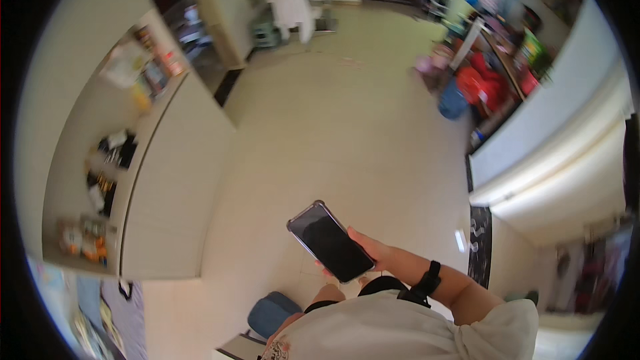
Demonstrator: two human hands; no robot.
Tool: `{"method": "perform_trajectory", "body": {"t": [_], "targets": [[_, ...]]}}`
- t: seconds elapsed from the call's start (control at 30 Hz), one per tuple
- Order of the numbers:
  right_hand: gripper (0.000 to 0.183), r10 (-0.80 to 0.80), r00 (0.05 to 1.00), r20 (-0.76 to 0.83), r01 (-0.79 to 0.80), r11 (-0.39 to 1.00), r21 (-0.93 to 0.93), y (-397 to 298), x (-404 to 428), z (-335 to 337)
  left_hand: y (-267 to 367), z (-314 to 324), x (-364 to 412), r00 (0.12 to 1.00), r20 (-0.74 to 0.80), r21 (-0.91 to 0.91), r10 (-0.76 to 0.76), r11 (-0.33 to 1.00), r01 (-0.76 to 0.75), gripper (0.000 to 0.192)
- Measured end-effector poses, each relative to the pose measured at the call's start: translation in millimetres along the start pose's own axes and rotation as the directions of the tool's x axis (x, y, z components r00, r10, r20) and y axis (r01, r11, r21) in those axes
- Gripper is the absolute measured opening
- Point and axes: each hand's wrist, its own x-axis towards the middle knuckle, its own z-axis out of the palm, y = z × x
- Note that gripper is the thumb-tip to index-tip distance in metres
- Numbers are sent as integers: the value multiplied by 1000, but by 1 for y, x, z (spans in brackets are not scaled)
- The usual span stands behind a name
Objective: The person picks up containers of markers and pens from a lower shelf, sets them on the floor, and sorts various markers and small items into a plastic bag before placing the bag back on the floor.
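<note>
A smartphone (331, 243) with a dark screen and a clear bumper case is held in front of my body, tilted, with its screen facing up. My right hand (374, 250) grips it along the right edge, and fingertips show at the opposite edge. A black strap (428, 280) with a small device is around my right forearm. My left hand is out of view.
To the left stands a pale cabinet (170, 185) with items in its open niche. A blue stool (272, 314) is beside my legs. Ahead are a cloth-draped chair (292, 7) and tiled floor (340, 125). Bags and a blue bucket (452, 100) crowd the right side.
</note>
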Motion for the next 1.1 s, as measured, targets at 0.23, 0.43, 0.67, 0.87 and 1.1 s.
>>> {"method": "perform_trajectory", "body": {"t": [0.23,0.43,0.67,0.87,1.1], "targets": [[71,-402,886,-232,410,912,-18,28,-77,11,16,-89,73,954,300,439,15,886,-152,34],[73,-693,605,-391,758,652,17,76,-152,12,130,-109,163,929,340,803,144,470,-366,29],[79,-836,197,-513,939,312,-148,123,-248,16,293,27,199,660,672,626,334,220,-748,30],[88,-689,-183,-701,929,113,-354,169,-315,23,362,131,208,521,838,513,160,90,-854,30],[85,-602,-352,-716,932,-160,-324,193,-360,7,411,176,248,544,839,543,-11,84,-836,31]]}}
